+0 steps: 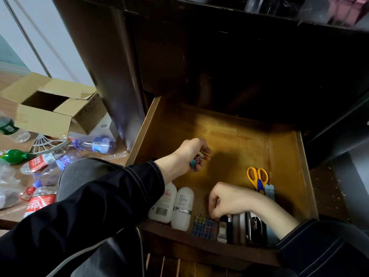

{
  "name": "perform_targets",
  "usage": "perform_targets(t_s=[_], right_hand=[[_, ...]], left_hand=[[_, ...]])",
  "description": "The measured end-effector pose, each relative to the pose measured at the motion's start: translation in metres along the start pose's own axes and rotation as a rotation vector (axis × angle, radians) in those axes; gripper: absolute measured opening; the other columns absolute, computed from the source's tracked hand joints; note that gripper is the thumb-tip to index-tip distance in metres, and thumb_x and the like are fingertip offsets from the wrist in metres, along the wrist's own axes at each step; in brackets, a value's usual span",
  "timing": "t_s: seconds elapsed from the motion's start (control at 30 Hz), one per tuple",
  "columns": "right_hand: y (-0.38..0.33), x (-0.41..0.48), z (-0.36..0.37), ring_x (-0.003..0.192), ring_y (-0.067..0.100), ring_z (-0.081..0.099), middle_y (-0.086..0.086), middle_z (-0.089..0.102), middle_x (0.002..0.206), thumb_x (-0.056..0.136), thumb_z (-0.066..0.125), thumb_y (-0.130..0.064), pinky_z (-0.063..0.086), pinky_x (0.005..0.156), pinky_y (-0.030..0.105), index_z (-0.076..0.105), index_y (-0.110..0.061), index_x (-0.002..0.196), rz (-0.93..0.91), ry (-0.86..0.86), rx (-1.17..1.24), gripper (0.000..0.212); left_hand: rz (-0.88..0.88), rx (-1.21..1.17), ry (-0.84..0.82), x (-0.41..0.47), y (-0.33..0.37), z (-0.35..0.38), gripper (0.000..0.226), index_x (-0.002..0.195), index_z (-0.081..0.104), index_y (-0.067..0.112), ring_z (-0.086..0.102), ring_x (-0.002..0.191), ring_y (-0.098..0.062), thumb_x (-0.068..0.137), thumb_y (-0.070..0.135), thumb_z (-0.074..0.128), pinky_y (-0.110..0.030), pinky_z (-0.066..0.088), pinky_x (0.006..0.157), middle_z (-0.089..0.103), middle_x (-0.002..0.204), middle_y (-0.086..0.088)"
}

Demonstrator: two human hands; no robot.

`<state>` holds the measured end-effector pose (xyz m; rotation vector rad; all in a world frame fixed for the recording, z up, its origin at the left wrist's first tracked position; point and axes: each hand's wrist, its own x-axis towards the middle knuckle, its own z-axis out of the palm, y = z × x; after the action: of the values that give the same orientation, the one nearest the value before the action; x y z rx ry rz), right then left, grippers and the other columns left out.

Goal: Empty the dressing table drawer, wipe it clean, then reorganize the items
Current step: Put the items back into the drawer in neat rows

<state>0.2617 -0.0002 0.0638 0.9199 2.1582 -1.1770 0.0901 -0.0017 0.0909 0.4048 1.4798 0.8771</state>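
Left hand (190, 153) grips a few clips (196, 160) above the drawer (229, 134) floor. Right hand (229, 200), nearer the front wall, curls its fingers (213, 207) down onto the clip row (204, 225) just beneath; whether it grips one is unclear.

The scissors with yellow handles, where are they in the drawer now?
In the head view, the scissors lie flat on the floor of the drawer, on its right side near the right wall, just past the right hand.

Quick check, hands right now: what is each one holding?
Left hand: holds a few binder clips.
Right hand: curled down at the clip row; grip cannot be told.
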Motion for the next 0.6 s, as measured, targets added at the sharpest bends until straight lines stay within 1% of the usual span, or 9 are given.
perform_targets(t_s=[0.13, 0.2, 0.23, 0.3, 0.37, 0.4, 0.47, 0.53, 0.6], right_hand=[[-0.001, 0.000, 0.000, 0.057, 0.010, 0.058, -0.001, 0.075, 0.075, 0.087, 0.071, -0.028, 0.045, 0.055, 0.030, 0.076, -0.014, 0.085, 0.006, 0.005, 0.005, 0.015], [-0.001, 0.001, -0.002, 0.053, 0.007, 0.055, -0.003, 0.076, 0.073, 0.091, 0.065, -0.028, 0.043, 0.053, 0.028, 0.073, -0.014, 0.082, 0.031, 0.064, 0.036, 0.018], [-0.002, 0.002, -0.003, 0.049, 0.004, 0.054, -0.004, 0.076, 0.072, 0.093, 0.062, -0.027, 0.043, 0.052, 0.027, 0.071, -0.015, 0.081, 0.054, 0.130, 0.045, 0.019], [-0.002, 0.002, -0.009, 0.046, -0.001, 0.055, -0.008, 0.075, 0.069, 0.095, 0.060, -0.029, 0.046, 0.055, 0.027, 0.069, -0.020, 0.081, 0.100, 0.335, 0.041, 0.019], [-0.002, 0.000, -0.015, 0.057, 0.000, 0.064, -0.012, 0.072, 0.065, 0.096, 0.059, -0.034, 0.053, 0.062, 0.031, 0.068, -0.025, 0.077, 0.121, 0.579, 0.092, 0.023], [-0.002, -0.001, -0.017, 0.067, 0.005, 0.068, -0.012, 0.071, 0.064, 0.097, 0.058, -0.036, 0.052, 0.066, 0.031, 0.067, -0.027, 0.075, 0.112, 0.697, 0.140, 0.025], [-0.001, -0.003, -0.020, 0.081, 0.006, 0.068, -0.011, 0.070, 0.068, 0.098, 0.058, -0.037, 0.048, 0.067, 0.027, 0.066, -0.030, 0.078, 0.066, 0.894, 0.231, 0.023], [-0.004, -0.004, -0.022, 0.086, 0.001, 0.064, -0.014, 0.069, 0.079, 0.096, 0.061, -0.037, 0.048, 0.068, 0.024, 0.066, -0.031, 0.089, -0.004, 1.003, 0.306, 0.011], [-0.006, -0.004, -0.022, 0.083, -0.001, 0.062, -0.014, 0.068, 0.084, 0.094, 0.064, -0.039, 0.052, 0.069, 0.026, 0.066, -0.030, 0.097, -0.043, 1.030, 0.328, 0.010]], left_hand=[[-0.008, -0.017, -0.005, 0.000, 0.000, -0.001, 0.023, 0.087, 0.065, 0.007, 0.048, 0.053, -0.014, 0.096, 0.018, 0.047, -0.019, 0.038, 0.043, 0.060, 0.078, -0.007], [-0.024, -0.037, -0.014, -0.001, 0.000, -0.001, 0.025, 0.087, 0.065, 0.006, 0.048, 0.054, -0.015, 0.095, 0.017, 0.044, -0.019, 0.038, 0.044, 0.062, 0.079, -0.008], [-0.035, -0.050, -0.023, -0.001, 0.001, 0.000, 0.026, 0.088, 0.064, 0.006, 0.048, 0.055, -0.016, 0.096, 0.017, 0.042, -0.020, 0.038, 0.045, 0.063, 0.079, -0.009], [-0.058, -0.080, -0.046, -0.001, 0.002, 0.001, 0.027, 0.093, 0.062, 0.004, 0.049, 0.057, -0.017, 0.097, 0.017, 0.039, -0.021, 0.039, 0.047, 0.066, 0.082, -0.012], [-0.074, -0.105, -0.053, -0.002, 0.002, 0.001, 0.029, 0.099, 0.061, 0.002, 0.051, 0.058, -0.019, 0.097, 0.017, 0.036, -0.023, 0.040, 0.050, 0.068, 0.083, -0.015], [-0.080, -0.115, -0.052, -0.001, 0.001, 0.002, 0.029, 0.100, 0.060, 0.001, 0.053, 0.058, -0.020, 0.098, 0.017, 0.036, -0.023, 0.041, 0.050, 0.069, 0.081, -0.016], [-0.085, -0.128, -0.042, -0.002, 0.001, 0.002, 0.028, 0.106, 0.058, 0.000, 0.056, 0.055, -0.021, 0.098, 0.018, 0.038, -0.023, 0.044, 0.049, 0.070, 0.072, -0.016], [-0.085, -0.114, -0.046, -0.002, 0.000, 0.002, 0.028, 0.115, 0.054, 0.000, 0.059, 0.052, -0.021, 0.099, 0.019, 0.041, -0.022, 0.046, 0.047, 0.070, 0.063, -0.015], [-0.091, -0.095, -0.083, -0.002, -0.001, 0.004, 0.025, 0.113, 0.052, 0.002, 0.060, 0.051, -0.020, 0.099, 0.020, 0.042, -0.022, 0.046, 0.047, 0.069, 0.064, -0.014]])
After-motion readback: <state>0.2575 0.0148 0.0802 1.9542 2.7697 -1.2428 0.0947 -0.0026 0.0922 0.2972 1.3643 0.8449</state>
